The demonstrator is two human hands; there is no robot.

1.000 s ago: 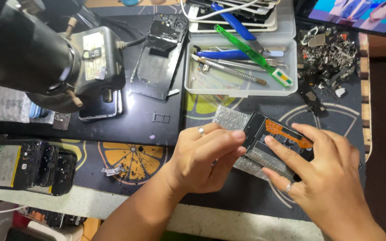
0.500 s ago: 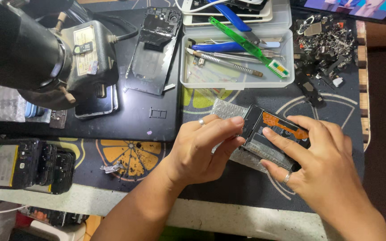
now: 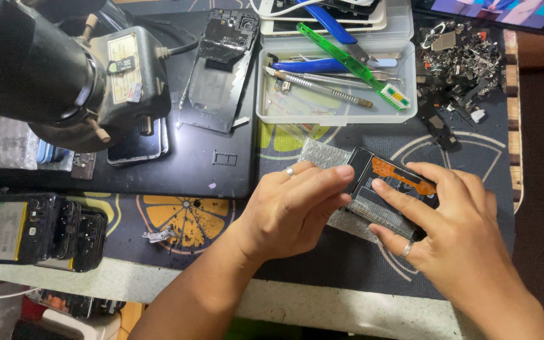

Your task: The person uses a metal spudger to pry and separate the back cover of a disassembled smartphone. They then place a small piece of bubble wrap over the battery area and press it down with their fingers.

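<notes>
Head view: left hand (image 3: 291,204) and right hand (image 3: 451,230) both gripping an opened phone (image 3: 388,189), fingertips pressed on it, over bubble wrap (image 3: 322,154), near a tool tray (image 3: 335,110).

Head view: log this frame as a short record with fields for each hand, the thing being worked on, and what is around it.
left hand: fingertips pressed on the near-left end of the phone part
right hand: fingers on top of the phone part
phone part: black, orange strip on it, lying on bubble wrap
tray: clear, behind the hands, holds a green toothbrush and tools
left edge: opened phones
surface: dark patterned mat
</notes>
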